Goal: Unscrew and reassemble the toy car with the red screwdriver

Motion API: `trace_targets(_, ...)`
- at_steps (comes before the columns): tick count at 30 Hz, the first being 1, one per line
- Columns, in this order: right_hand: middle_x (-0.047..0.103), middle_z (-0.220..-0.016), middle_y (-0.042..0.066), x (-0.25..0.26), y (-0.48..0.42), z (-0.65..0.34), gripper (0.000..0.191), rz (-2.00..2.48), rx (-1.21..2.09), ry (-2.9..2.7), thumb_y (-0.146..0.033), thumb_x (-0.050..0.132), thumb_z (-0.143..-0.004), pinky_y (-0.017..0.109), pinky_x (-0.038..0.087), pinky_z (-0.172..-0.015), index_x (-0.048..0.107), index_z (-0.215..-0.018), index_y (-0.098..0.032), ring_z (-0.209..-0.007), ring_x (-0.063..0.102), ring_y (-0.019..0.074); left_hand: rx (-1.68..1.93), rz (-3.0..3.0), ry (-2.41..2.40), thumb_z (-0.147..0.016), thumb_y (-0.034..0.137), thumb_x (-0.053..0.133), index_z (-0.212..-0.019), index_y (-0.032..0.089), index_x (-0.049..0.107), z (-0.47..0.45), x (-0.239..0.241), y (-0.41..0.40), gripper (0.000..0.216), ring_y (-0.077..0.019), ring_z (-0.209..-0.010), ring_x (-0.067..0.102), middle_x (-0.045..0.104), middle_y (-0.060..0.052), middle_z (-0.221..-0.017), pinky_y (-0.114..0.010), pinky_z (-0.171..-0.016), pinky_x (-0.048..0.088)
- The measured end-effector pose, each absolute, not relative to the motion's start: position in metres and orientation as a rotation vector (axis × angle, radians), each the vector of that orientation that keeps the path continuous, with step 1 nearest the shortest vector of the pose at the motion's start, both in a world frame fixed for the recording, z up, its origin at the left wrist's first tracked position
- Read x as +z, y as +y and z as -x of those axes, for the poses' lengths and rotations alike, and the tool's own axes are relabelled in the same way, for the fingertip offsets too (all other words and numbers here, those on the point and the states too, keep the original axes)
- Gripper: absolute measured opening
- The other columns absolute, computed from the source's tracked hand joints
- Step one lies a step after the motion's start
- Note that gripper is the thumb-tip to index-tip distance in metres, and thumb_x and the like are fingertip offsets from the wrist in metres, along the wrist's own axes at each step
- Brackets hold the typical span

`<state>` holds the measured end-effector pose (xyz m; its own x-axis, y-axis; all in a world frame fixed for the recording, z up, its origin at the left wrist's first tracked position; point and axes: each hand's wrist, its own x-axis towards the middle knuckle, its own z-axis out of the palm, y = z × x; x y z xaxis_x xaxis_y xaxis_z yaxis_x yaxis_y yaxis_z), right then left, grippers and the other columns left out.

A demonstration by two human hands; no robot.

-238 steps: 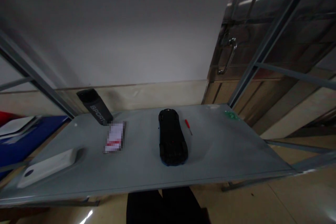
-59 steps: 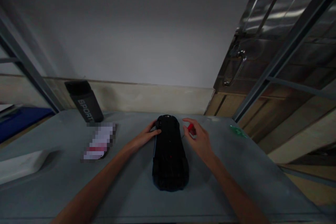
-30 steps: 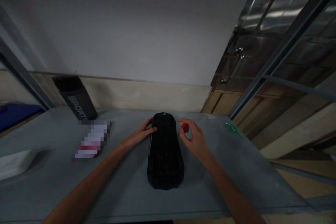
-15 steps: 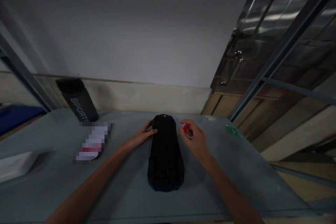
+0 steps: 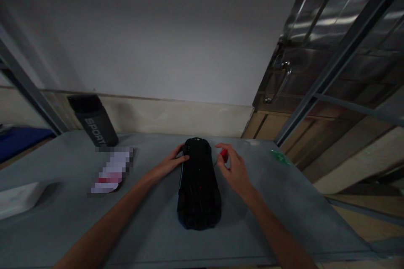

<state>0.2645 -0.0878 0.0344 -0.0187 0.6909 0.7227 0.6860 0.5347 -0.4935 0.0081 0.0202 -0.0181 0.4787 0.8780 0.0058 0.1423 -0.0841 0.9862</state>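
Observation:
A black toy car lies upside down on the grey table, its underside facing up and its length pointing away from me. My left hand grips its far left side, thumb on the underside and the other fingers along the edge. Just right of the car, my right hand is closed on the red handle of a small screwdriver. A thin shaft shows faintly between handle and car. Its tip is too dark to make out.
On the left of the table stand a dark bottle marked SPORT, a blurred-out phone-like item and a white box-like object. A crumpled green wrapper lies near the right edge. Metal frame posts rise at the sides.
The right index finger has straightened a little and the fingers around the red handle have shifted slightly. The toy car and my left hand stay where they were.

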Motion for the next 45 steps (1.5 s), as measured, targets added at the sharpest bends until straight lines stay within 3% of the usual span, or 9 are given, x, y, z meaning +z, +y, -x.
trace_targets(4, 0.06, -0.073, -0.004, 0.032, -0.086, -0.266, 0.017, 1.206, -0.008, -1.681, -0.029, 0.059, -0.105, 0.031, 0.05, -0.068, 0.068, -0.119, -0.027, -0.065, 0.059, 0.0173, 0.784, -1.556, 0.919, -0.082, 0.061, 0.076, -0.163, 0.027, 0.051, -0.009, -0.017, 0.02, 0.091, -0.0379, -0.165, 0.036, 0.047, -0.01, -0.175, -0.053, -0.136, 0.027)
trace_targets(10, 0.067, -0.089, 0.001, 0.034, -0.085, -0.267, 0.029, 1.107, -0.027, -1.752, -0.02, 0.054, -0.102, 0.033, 0.055, -0.081, 0.066, -0.128, -0.026, -0.08, 0.066, 0.0189, 0.802, -1.561, 0.953, -0.084, 0.056, 0.075, -0.159, 0.026, 0.055, -0.01, -0.015, 0.019, 0.083, -0.0382, -0.163, 0.04, 0.051, -0.01, -0.172, -0.052, -0.134, 0.031)
trace_targets(15, 0.063, -0.079, -0.002, 0.035, -0.085, -0.266, 0.023, 1.144, -0.016, -1.718, -0.025, 0.059, -0.104, 0.031, 0.054, -0.075, 0.068, -0.125, -0.026, -0.069, 0.06, 0.0174, 0.787, -1.581, 0.96, -0.083, 0.058, 0.076, -0.16, 0.024, 0.053, -0.009, -0.011, 0.017, 0.088, -0.0385, -0.166, 0.035, 0.048, -0.012, -0.174, -0.052, -0.137, 0.025)
trace_targets(19, 0.067, -0.087, 0.001, 0.038, -0.086, -0.265, 0.031, 1.13, 0.021, -1.748, -0.021, 0.054, -0.101, 0.034, 0.056, -0.082, 0.067, -0.13, -0.025, -0.079, 0.066, 0.0192, 0.785, -1.573, 0.96, -0.085, 0.056, 0.074, -0.16, 0.028, 0.054, -0.009, -0.009, 0.015, 0.083, -0.0389, -0.165, 0.035, 0.05, -0.008, -0.173, -0.054, -0.136, 0.026)
trace_targets(26, 0.057, -0.071, -0.004, 0.037, -0.087, -0.266, 0.021, 1.237, 0.064, -1.698, -0.03, 0.056, -0.104, 0.03, 0.05, -0.066, 0.068, -0.121, -0.026, -0.062, 0.058, 0.0165, 0.804, -1.55, 0.95, -0.085, 0.051, 0.074, -0.159, 0.028, 0.056, -0.01, -0.012, 0.016, 0.079, -0.0373, -0.163, 0.041, 0.053, -0.007, -0.171, -0.051, -0.133, 0.033)
trace_targets(31, 0.064, -0.08, -0.001, 0.038, -0.089, -0.265, 0.028, 1.178, 0.066, -1.731, -0.026, 0.054, -0.1, 0.031, 0.053, -0.073, 0.069, -0.124, -0.025, -0.073, 0.064, 0.0181, 0.8, -1.56, 0.913, -0.084, 0.054, 0.074, -0.157, 0.026, 0.057, -0.01, -0.012, 0.017, 0.081, -0.0372, -0.163, 0.041, 0.052, -0.009, -0.172, -0.05, -0.134, 0.032)
trace_targets(36, 0.051, -0.065, -0.007, 0.039, -0.088, -0.266, 0.017, 1.227, 0.121, -1.645, -0.032, 0.059, -0.102, 0.027, 0.046, -0.059, 0.072, -0.112, -0.027, -0.055, 0.052, 0.0141, 0.778, -1.558, 0.895, -0.084, 0.06, 0.075, -0.162, 0.021, 0.05, -0.009, -0.01, 0.016, 0.091, -0.0369, -0.164, 0.038, 0.047, -0.013, -0.174, -0.05, -0.136, 0.028)
trace_targets(41, 0.062, -0.075, -0.003, 0.041, -0.088, -0.269, 0.027, 1.157, 0.106, -1.704, -0.024, 0.055, -0.097, 0.028, 0.051, -0.067, 0.071, -0.118, -0.026, -0.067, 0.061, 0.0164, 0.772, -1.537, 0.908, -0.083, 0.061, 0.076, -0.162, 0.024, 0.05, -0.009, -0.013, 0.017, 0.091, -0.0385, -0.165, 0.036, 0.045, -0.012, -0.176, -0.052, -0.137, 0.027)
trace_targets(45, 0.057, -0.068, -0.004, 0.042, -0.087, -0.268, 0.019, 1.199, 0.085, -1.689, -0.029, 0.057, -0.101, 0.029, 0.049, -0.064, 0.073, -0.112, -0.028, -0.061, 0.057, 0.016, 0.781, -1.549, 0.915, -0.084, 0.06, 0.075, -0.162, 0.021, 0.05, -0.009, -0.014, 0.018, 0.092, -0.0379, -0.165, 0.035, 0.045, -0.014, -0.176, -0.052, -0.137, 0.025)
